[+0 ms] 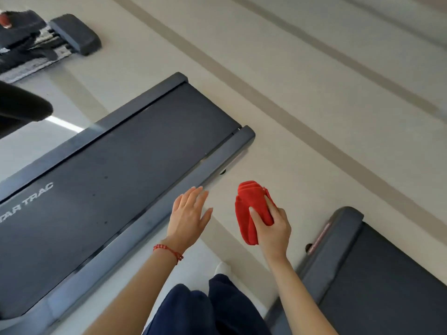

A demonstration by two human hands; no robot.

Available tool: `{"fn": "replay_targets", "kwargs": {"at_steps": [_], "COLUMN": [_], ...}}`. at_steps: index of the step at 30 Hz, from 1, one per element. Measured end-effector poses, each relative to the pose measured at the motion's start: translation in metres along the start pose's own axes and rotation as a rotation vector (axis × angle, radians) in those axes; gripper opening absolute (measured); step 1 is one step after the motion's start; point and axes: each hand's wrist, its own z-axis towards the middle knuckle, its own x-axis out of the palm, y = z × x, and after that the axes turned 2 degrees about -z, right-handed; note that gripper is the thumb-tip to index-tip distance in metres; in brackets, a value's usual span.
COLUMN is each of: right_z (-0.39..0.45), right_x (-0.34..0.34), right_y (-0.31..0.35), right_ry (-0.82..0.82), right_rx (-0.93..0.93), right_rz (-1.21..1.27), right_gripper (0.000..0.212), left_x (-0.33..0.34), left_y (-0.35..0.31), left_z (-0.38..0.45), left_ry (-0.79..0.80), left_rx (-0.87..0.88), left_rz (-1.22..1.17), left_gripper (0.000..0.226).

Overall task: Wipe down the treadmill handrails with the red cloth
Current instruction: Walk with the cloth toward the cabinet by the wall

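**Cloth in hand, rails not yet reached**

We take the treadmill [108,180] as our landmark; its dark belt runs on a diagonal from lower left to upper right, with grey side rails along each edge; a second treadmill [377,269] lies to its right across a strip of pale floor [314,97], and more gym gear [36,42] sits beyond its far left corner. We stand in that strip, legs in dark trousers [205,310] beside the near side rail.

A dark rounded shape [21,112] juts in at the left edge, above the belt; we judge it may be a handrail end, but we cannot tell for sure; if so, the rails lie up and to the left of both hands, and the left hand is nearer to it.

Our left hand [188,213] hovers over the near side rail, fingers straight and spread, holding nothing; a red bracelet [169,251] circles that wrist. Our right hand [273,228] is just right of the treadmill, over the floor, fingers and thumb wrapped round the bunched cloth [249,209]; the cloth's long axis runs roughly up and down the view, touching no surface. We judge wiping has not begun here; the cloth must cross leftward and upward to meet a rail.
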Motion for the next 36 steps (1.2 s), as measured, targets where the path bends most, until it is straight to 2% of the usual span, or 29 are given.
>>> {"fn": "replay_targets", "kwargs": {"at_steps": [9,14,20,26,30,36], "right_z": [0.049,0.092,0.168,0.239,0.280,0.357], "right_x": [-0.054,-0.064,-0.067,-0.071,-0.081,-0.102], "right_y": [-0.028,-0.029,-0.023,-0.012,-0.009,-0.022], "right_ry": [-0.196,-0.286,-0.363,-0.414,-0.421,-0.425], "right_rx": [0.162,0.198,0.273,0.310,0.339,0.349], "right_rz": [0.017,0.011,0.039,0.034,0.037,0.086], "right_gripper": [0.048,0.048,0.049,0.050,0.051,0.051], "left_x": [0.022,0.030,0.035,0.035,0.039,0.055], "left_y": [-0.073,-0.095,-0.109,-0.124,-0.140,-0.176], "left_z": [0.086,0.147,0.237,0.325,0.370,0.441], "left_ry": [0.106,0.147,0.205,0.219,0.225,0.240], "left_rx": [0.218,0.308,0.384,0.457,0.477,0.484], "left_rz": [0.034,0.043,0.031,0.016,0.018,0.034], "left_gripper": [0.058,0.056,0.068,0.072,0.064,0.073]}}
